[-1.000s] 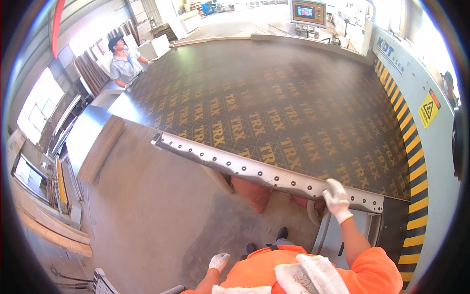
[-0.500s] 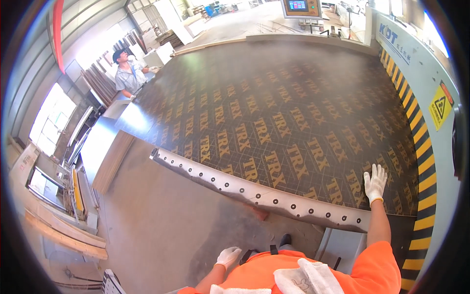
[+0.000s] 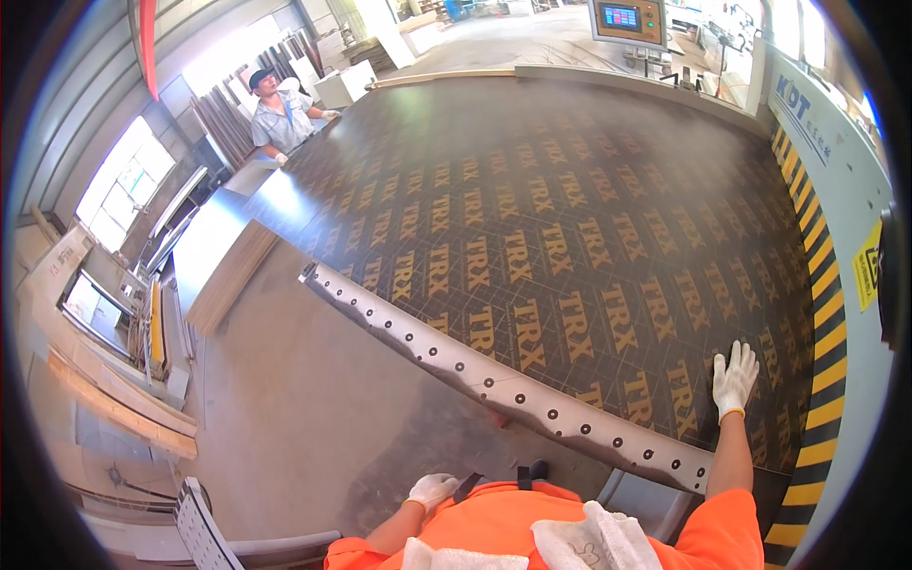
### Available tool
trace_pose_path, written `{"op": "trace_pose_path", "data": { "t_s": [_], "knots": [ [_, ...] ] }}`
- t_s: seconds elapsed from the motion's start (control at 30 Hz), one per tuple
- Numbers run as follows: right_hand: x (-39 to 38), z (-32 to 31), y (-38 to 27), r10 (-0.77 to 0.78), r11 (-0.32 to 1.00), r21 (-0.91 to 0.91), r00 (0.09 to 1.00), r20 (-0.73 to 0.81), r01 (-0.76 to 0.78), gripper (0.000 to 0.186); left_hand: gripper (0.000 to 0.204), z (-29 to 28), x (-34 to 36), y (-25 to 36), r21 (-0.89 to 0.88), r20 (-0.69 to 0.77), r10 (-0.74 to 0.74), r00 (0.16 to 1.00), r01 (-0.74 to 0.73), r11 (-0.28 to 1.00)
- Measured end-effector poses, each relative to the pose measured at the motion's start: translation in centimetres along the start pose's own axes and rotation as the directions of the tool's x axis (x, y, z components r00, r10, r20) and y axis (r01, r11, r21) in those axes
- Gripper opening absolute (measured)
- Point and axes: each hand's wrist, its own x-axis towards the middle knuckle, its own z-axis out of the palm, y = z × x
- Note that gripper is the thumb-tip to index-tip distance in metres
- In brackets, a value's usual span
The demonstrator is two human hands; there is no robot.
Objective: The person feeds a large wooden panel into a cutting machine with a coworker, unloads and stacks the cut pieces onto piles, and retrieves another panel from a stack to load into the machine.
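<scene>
Right fingers (image 3: 737, 358) rest spread on the dark panel (image 3: 532, 199) between striped machine (image 3: 825, 323) and metal rail (image 3: 504, 390), left fingers' (image 3: 446, 484) state unclear.

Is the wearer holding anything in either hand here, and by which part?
Nothing visibly held: the right hand rests open on the dark panel; the left hand, near the waist, shows no object.

An industrial workshop surrounds me: a pale machine (image 3: 838, 180) with yellow-and-black hazard stripes (image 3: 826, 332) stands at my right beside a broad dark panel (image 3: 560, 214), a lit control screen (image 3: 622, 17) rises beyond, and stacked boards (image 3: 231, 278) flank the grey floor (image 3: 294, 380) leftward.
</scene>
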Motion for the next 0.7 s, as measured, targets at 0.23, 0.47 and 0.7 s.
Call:
{"op": "trace_pose_path", "data": {
  "t_s": [0.23,0.47,0.7],
  "knots": [
    [-0.4,-0.4,-0.2,-0.006,1.0,-0.021,1.0,0.009,0.007,0.071,0.054,0.1,0.0,1.1,-0.008,0.017,0.03,0.999,-0.03,1.0],
    [-0.6,0.1,0.5,-0.02,1.0,-0.019,1.0,0.01,0.02,0.071,0.052,-0.1,-0.1,1.8,0.018,-0.033,0.086,0.996,-0.085,0.996],
    [-0.5,0.3,0.5,0.017,0.999,-0.029,0.999,0.035,-0.016,0.072,0.056,-0.5,2.5,-0.5,0.001,-0.019,0.06,0.998,-0.06,0.998]
  ]
}}
